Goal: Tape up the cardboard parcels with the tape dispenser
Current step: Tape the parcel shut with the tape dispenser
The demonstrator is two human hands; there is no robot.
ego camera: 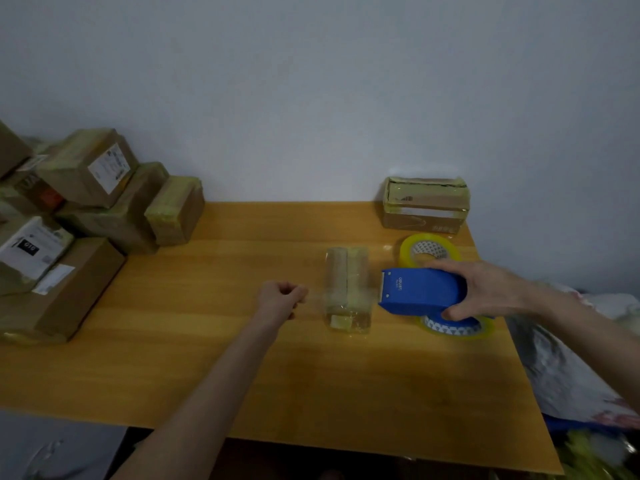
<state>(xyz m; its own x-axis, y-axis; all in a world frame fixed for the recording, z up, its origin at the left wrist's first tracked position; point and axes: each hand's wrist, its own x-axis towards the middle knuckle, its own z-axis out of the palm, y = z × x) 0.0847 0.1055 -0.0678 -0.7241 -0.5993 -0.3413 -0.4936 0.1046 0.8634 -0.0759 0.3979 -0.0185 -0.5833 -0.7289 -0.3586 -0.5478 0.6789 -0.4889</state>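
While my right hand (485,292) grips the rigid tape dispenser (420,292) and my left hand (281,298) pinches the flimsy tape end (313,300), I judge the small parcel (347,289) light and slide-prone.

The strip of tape (313,298) our left hand (280,300) pinches shows only as a faint smear, and the small parcel (348,289) it reaches is blurred. The tape dispenser (420,289) and our right hand (485,289) gripping it hide much of the near tape roll (452,329). The parcel stack (79,223) runs off the left edge; its labels (110,168) are too small for us to read.
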